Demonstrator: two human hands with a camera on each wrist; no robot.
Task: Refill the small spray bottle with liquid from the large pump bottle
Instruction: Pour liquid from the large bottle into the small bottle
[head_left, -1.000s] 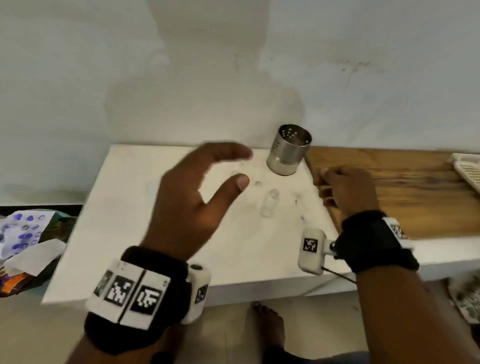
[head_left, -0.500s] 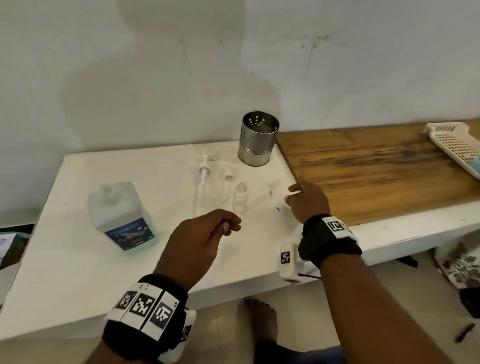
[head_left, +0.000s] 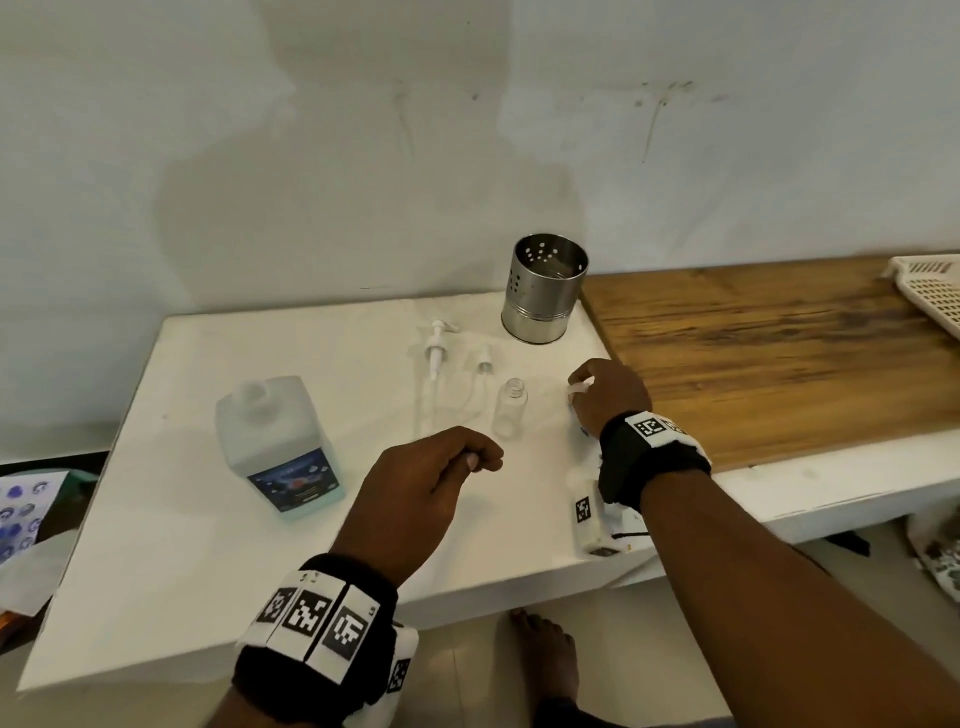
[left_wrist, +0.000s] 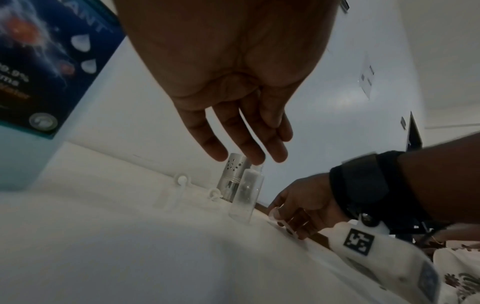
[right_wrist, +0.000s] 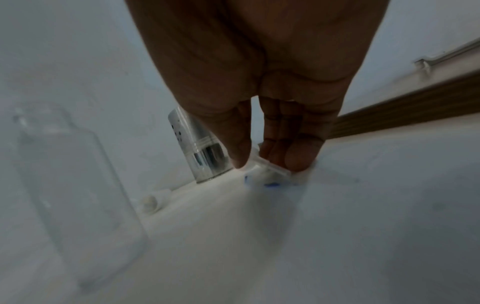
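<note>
On the white table (head_left: 156, 545), the big bottle (head_left: 275, 447) shows "99.9%" on its blue label. Nearby stands the small bottle (head_left: 510, 408), capless. The left hand (head_left: 415, 499) hovers loose, holding nothing. The right hand (head_left: 608, 395) pinches a small clear thing (right_wrist: 270, 166).

A small clear spray bottle (head_left: 510, 409) stands upright and uncapped on a white table (head_left: 182, 519). Its spray top (head_left: 485, 359) lies just behind it, beside a white pump head (head_left: 436, 351). A large translucent bottle (head_left: 275, 447) with a blue label stands open, well to the left.
</note>
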